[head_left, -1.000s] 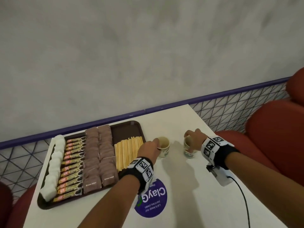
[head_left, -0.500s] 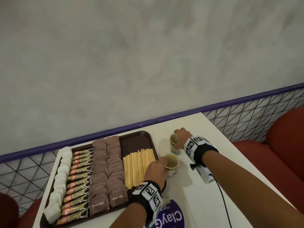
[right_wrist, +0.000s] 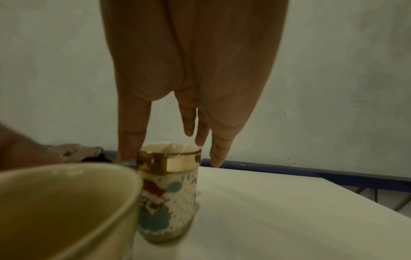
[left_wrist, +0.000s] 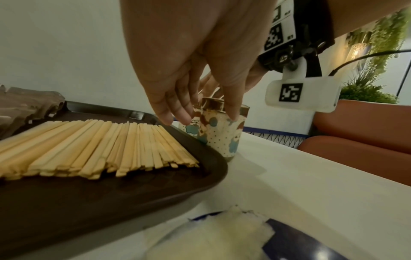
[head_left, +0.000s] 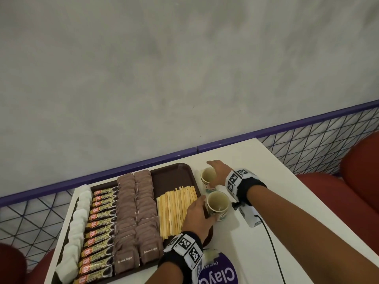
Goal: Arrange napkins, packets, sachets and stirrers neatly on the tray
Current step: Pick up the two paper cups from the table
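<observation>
A brown tray (head_left: pixel 172 175) holds white napkins (head_left: pixel 79 218), coffee packets (head_left: pixel 102 222), brown sugar sachets (head_left: pixel 137 212) and wooden stirrers (head_left: pixel 176 212) in rows. Two patterned paper cups stand on the table by its right edge. My left hand (head_left: pixel 200 210) pinches the near cup (head_left: pixel 217 202) between thumb and fingers; the left wrist view shows the hand (left_wrist: pixel 204 116) on that cup (left_wrist: pixel 222 137). My right hand (head_left: pixel 215 171) hangs over the far cup (head_left: pixel 208 177). Its fingers (right_wrist: pixel 217 158) are straight and spread about the gold-rimmed cup (right_wrist: pixel 171 193).
The white table (head_left: pixel 287 201) runs right to red seats (head_left: pixel 359 181). A purple round sticker (head_left: pixel 217 273) with a white paper scrap (head_left: pixel 209 254) lies near the front edge. A purple rail (head_left: pixel 123 171) and grey wall close the far side.
Both hands have brought their cups left to the tray's right edge, the right one ending behind the left one. The right hand's fingers have straightened around its cup.
</observation>
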Available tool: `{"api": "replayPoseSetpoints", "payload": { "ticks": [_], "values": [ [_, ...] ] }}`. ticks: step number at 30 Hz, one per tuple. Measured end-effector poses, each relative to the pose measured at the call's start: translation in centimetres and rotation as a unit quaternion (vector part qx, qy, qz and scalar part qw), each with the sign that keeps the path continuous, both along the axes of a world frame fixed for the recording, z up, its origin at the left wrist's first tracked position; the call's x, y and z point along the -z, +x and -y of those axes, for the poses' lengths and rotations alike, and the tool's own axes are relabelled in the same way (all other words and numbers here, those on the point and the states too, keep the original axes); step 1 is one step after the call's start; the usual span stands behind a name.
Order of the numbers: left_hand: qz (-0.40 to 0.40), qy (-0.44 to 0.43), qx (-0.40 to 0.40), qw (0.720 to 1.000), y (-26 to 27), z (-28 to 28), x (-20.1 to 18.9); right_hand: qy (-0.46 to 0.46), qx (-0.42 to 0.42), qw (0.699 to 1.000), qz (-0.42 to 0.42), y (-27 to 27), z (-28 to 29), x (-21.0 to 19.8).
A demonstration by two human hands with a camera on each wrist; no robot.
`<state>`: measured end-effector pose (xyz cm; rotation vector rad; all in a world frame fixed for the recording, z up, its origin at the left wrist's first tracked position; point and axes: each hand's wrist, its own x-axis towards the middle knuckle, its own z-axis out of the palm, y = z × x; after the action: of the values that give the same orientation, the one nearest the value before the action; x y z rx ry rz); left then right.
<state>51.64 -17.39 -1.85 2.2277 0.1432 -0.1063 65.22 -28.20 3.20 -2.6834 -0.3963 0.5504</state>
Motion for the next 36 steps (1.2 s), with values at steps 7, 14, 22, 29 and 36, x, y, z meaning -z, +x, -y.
{"api": "replayPoseSetpoints", "payload": {
  "ticks": [7,14,22,29,36],
  "values": [
    [0.014,-0.022,0.023,0.999,0.2,-0.3,-0.1,-0.003,0.013,0.999,0.034,0.7,-0.3,0.1],
    [-0.01,-0.052,0.022,0.998,0.2,-0.1,0.2,0.025,0.017,0.998,0.053,1.2,-1.8,0.2],
    [0.017,-0.073,-0.001,0.997,0.9,-0.1,0.1,0.007,-0.01,0.999,0.052,1.3,-1.9,0.0],
    [0.003,-0.07,-0.009,0.998,1.1,-0.1,0.2,0.028,-0.004,0.998,0.056,1.2,-1.8,0.2],
    [-0.013,-0.059,0.005,0.998,0.6,-0.4,-0.9,0.031,0.012,0.999,0.024,0.6,-1.6,-0.3]
  ]
}}
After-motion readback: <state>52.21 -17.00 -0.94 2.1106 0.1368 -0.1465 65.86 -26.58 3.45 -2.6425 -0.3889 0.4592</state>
